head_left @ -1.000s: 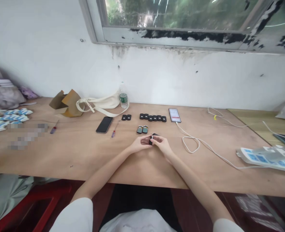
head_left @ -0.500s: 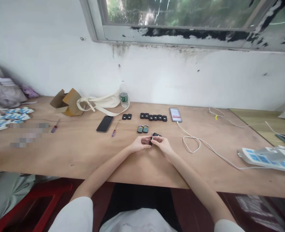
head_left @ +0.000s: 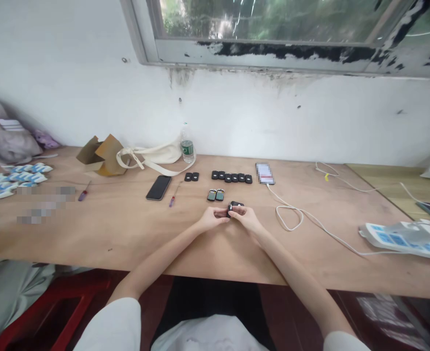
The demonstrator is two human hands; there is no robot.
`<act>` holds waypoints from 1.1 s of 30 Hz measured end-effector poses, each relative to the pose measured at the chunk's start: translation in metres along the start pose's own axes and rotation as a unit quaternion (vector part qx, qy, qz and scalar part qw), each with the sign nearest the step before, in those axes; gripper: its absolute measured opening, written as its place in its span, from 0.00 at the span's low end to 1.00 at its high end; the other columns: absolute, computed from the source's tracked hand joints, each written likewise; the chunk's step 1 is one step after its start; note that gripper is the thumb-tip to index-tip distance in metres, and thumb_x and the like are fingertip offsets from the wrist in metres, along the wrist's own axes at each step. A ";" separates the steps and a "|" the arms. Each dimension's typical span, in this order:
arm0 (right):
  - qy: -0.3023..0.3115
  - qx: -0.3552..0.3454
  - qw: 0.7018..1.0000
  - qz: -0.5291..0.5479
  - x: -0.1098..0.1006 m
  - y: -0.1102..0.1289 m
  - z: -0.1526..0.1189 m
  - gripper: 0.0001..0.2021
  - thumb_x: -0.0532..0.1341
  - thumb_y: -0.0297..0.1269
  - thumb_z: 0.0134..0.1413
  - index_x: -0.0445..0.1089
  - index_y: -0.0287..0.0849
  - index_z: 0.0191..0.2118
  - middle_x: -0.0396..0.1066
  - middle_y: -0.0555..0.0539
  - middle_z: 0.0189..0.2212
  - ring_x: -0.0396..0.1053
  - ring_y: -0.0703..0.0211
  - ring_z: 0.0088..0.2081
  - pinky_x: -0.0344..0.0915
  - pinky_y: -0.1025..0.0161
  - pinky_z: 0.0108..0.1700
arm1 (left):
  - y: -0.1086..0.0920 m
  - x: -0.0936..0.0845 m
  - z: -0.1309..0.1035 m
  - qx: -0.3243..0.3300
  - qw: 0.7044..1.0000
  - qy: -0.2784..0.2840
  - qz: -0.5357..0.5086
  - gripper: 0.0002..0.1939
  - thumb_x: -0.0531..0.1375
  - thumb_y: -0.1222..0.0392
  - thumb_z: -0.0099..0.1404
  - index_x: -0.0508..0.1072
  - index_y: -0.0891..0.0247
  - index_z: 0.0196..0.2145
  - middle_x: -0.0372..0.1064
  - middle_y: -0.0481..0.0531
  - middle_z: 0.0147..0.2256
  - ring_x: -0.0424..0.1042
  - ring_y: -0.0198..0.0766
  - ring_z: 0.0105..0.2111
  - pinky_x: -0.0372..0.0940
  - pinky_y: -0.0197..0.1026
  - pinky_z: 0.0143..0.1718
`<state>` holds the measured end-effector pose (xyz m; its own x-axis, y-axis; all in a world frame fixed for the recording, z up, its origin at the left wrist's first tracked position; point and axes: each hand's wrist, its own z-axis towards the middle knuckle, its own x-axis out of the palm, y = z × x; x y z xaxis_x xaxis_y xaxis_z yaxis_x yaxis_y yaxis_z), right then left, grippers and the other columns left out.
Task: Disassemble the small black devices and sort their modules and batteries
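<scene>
Hardly moved since the earlier frame, left hand (head_left: 209, 219) and right hand (head_left: 246, 219) grip with their fingers a small black piece (head_left: 230, 208), centre of the frame, inside the counter's (head_left: 200, 258) near edge. Bottle (head_left: 187, 150), above them, contains clear liquid.

Wall (head_left: 236, 112): white, with scuffs and small dark marks; window (head_left: 266, 22) above, greenery visible through glass, paint on lower frame flaked to black. Tabletop (head_left: 145, 239): wood-toned. Back edge: clear plastic bottle (head_left: 187, 150), green label, upright; cream fabric bag (head_left: 169, 152) beside it, strap trailing forward; open brown paper bag (head_left: 108, 155) to its left. Dark-screened smartphone (head_left: 158, 187) lies flat, forward of the strap. Second smartphone (head_left: 265, 173), screen lit, connected to white cable (head_left: 290, 208), which loops once and runs right toward white-and-blue power strip (head_left: 397, 240). Far left: grey backpack (head_left: 8, 134), purple item (head_left: 46, 139) adjacent, identity unclear. Below table, left: red plastic stool (head_left: 74, 307), partly hidden.
</scene>
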<state>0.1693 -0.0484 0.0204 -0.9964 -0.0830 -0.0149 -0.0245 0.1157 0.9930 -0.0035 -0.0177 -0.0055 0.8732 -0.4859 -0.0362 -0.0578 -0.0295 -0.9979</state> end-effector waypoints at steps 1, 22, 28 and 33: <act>-0.004 0.000 1.000 -0.001 0.000 -0.001 0.000 0.20 0.69 0.47 0.38 0.76 0.39 0.37 0.77 0.41 0.39 0.73 0.47 0.44 0.67 0.53 0.48 | 0.000 0.002 0.000 -0.002 1.000 -0.008 0.001 0.30 0.71 0.56 0.45 0.75 0.71 0.46 0.76 0.61 0.40 0.74 0.52 0.43 0.66 0.51 0.49; -0.006 -0.008 1.000 0.010 0.004 0.003 -0.003 0.19 0.67 0.47 0.41 0.75 0.39 0.37 0.76 0.42 0.38 0.73 0.52 0.40 0.67 0.56 0.47 | -0.015 -0.006 -0.003 -0.086 0.987 0.003 -0.133 0.29 0.70 0.47 0.45 0.76 0.69 0.42 0.75 0.60 0.41 0.73 0.47 0.43 0.67 0.48 0.49; -0.048 0.029 0.998 -0.005 0.003 0.000 -0.001 0.20 0.68 0.47 0.39 0.74 0.38 0.38 0.76 0.42 0.38 0.74 0.51 0.38 0.68 0.55 0.45 | -0.015 -0.007 -0.004 -0.057 0.998 0.012 -0.030 0.27 0.72 0.53 0.43 0.76 0.68 0.42 0.75 0.60 0.41 0.72 0.48 0.45 0.64 0.48 0.51; -0.041 0.022 0.999 0.001 0.006 -0.002 -0.001 0.20 0.68 0.46 0.39 0.74 0.39 0.39 0.76 0.41 0.41 0.72 0.49 0.45 0.67 0.55 0.49 | -0.007 -0.005 -0.001 -0.044 0.999 0.010 -0.030 0.27 0.72 0.54 0.43 0.76 0.69 0.40 0.75 0.61 0.40 0.74 0.48 0.43 0.65 0.48 0.50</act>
<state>0.1636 -0.0502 0.0189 -0.9997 -0.0006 -0.0236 -0.0233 0.1592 0.9870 -0.0078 -0.0164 0.0019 0.8664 -0.4987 0.0263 -0.0482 -0.1359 -0.9896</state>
